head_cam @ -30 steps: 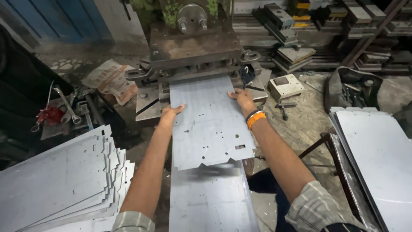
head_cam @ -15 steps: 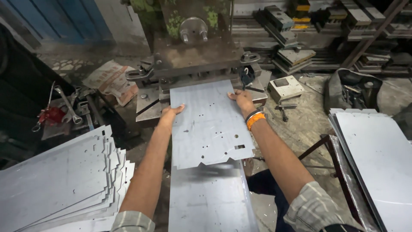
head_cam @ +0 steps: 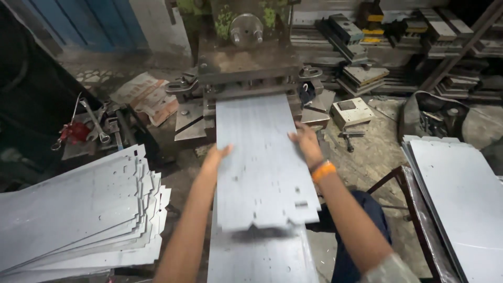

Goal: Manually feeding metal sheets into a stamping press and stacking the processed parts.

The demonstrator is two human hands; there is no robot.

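now our left hand point(head_cam: 217, 155) and right hand point(head_cam: 304, 139) press flat with open fingers on the edges of one metal sheet point(head_cam: 259, 157). since a second ago we have pushed it further under the press point(head_cam: 246, 57). two stacks flank us: left stack point(head_cam: 78, 209), right stack point(head_cam: 461, 194).

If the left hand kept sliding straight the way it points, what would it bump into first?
Probably the press. The left hand points up along the edge of the metal sheet toward it; depth is hard to judge, so the clamp beside it could come first.

Punched grey metal sheet point(head_cam: 262, 162), flat
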